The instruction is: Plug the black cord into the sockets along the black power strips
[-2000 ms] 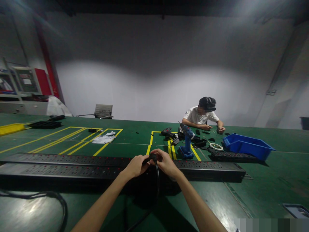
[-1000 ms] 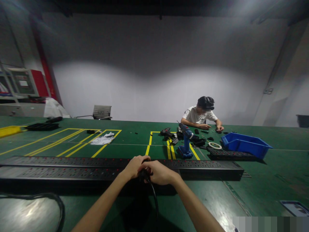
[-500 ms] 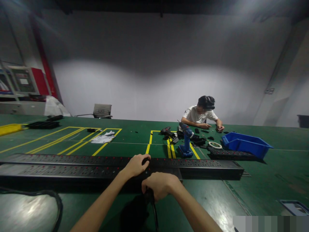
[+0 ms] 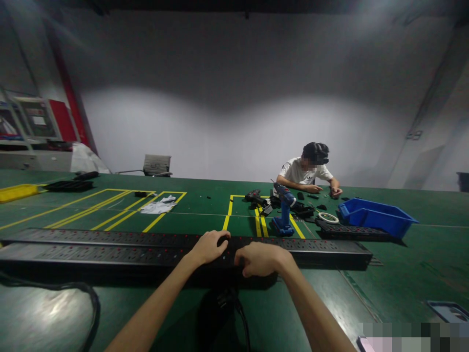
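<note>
Two long black power strips with rows of outlets and small red marks lie side by side: a far strip and a near strip. My left hand lies over them, thumb and fingers curled round a dark thing that I cannot make out. To its right, my right hand is at the near strip's right part, its fingers bent down and closed; whatever is under them is hidden. Below the hands, a black plug with its cable lies in shadow, apart from both hands.
Beyond the strips stand a blue cordless drill, a roll of tape and a blue bin. A co-worker sits across the green table. A thick black cable curves at the left. White papers lie farther back.
My right hand has let go of the black plug and moved up and right onto the near strip. The plug now lies below. My left hand stays at about the same place.
</note>
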`<state>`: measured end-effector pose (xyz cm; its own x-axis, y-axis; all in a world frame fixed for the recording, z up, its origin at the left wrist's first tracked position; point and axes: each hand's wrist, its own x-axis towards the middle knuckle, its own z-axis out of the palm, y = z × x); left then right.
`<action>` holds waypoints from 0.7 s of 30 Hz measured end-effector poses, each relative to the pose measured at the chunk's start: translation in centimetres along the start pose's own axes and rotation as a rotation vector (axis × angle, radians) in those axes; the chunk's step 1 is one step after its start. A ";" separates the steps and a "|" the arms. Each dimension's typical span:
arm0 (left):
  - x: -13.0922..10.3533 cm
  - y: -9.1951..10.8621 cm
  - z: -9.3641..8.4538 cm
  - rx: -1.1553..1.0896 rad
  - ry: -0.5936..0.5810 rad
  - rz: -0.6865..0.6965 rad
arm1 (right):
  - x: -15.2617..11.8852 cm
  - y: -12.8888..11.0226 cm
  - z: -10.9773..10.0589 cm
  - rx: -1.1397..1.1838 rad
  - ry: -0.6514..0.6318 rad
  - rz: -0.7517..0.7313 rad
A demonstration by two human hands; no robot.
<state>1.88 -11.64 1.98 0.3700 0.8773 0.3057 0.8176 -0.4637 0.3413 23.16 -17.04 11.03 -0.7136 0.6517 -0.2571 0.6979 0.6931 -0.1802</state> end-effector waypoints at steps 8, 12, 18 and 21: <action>-0.2 0.1 -0.2 0.007 0.010 0.019 | -2.8 8.9 -0.3 0.076 0.258 0.504; -0.1 0.1 -0.2 0.006 0.007 -0.003 | -3.3 13.2 0.7 0.137 0.318 0.660; -0.1 0.3 -0.1 -0.003 0.012 0.007 | -3.5 17.4 2.5 0.240 0.377 0.828; -0.1 0.5 -0.1 -0.015 0.007 -0.007 | -3.2 18.0 3.3 0.275 0.411 0.922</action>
<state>2.19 -11.94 2.18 0.3607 0.8799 0.3093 0.8138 -0.4590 0.3566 38.24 -7.63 5.51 0.1729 0.9824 -0.0713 0.9350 -0.1865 -0.3016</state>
